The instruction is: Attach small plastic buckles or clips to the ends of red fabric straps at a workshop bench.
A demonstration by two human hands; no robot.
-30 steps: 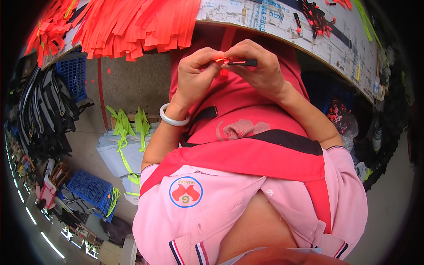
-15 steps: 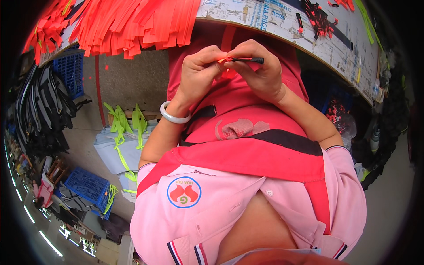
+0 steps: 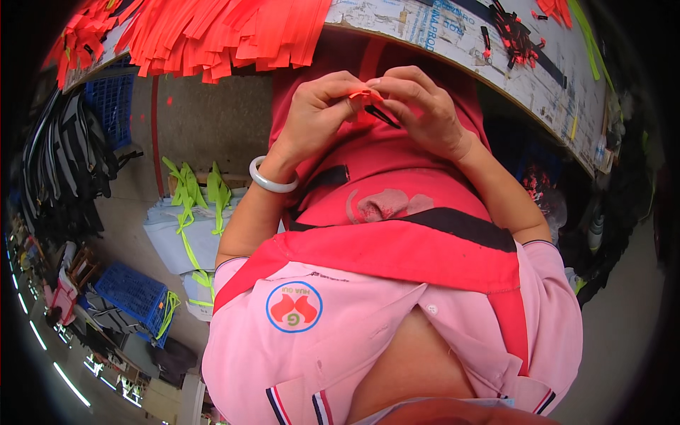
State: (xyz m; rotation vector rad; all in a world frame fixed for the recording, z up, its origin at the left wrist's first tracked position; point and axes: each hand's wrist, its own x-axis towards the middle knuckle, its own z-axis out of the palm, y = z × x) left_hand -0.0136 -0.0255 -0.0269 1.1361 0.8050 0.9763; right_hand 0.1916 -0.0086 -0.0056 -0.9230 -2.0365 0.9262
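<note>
In front of my apron, my left hand [image 3: 322,110] pinches a short red-orange strip [image 3: 365,93] between thumb and fingers, a white bangle on its wrist. From the strip hangs a small black pull tab [image 3: 382,116], slanting down to the right. My right hand [image 3: 428,113] is bent round from the other side, its fingertips closed at the strip's upper edge. The black tab lies just below the right fingers, apart from their grip. How the tab joins the strip is partly hidden by the fingers.
A thick fringe of red-orange strips [image 3: 234,35] hangs over the worktable edge. On the table [image 3: 453,53], black tabs with red-orange ends [image 3: 516,35] lie piled at the right. Blue crates [image 3: 131,294], black-grey straps [image 3: 60,163] and pale sheets with lime ties [image 3: 184,237] are at my left.
The black tab was held level in my right fingers; now it hangs slanted from the strip. My right fingers have shifted to the strip's upper edge.
</note>
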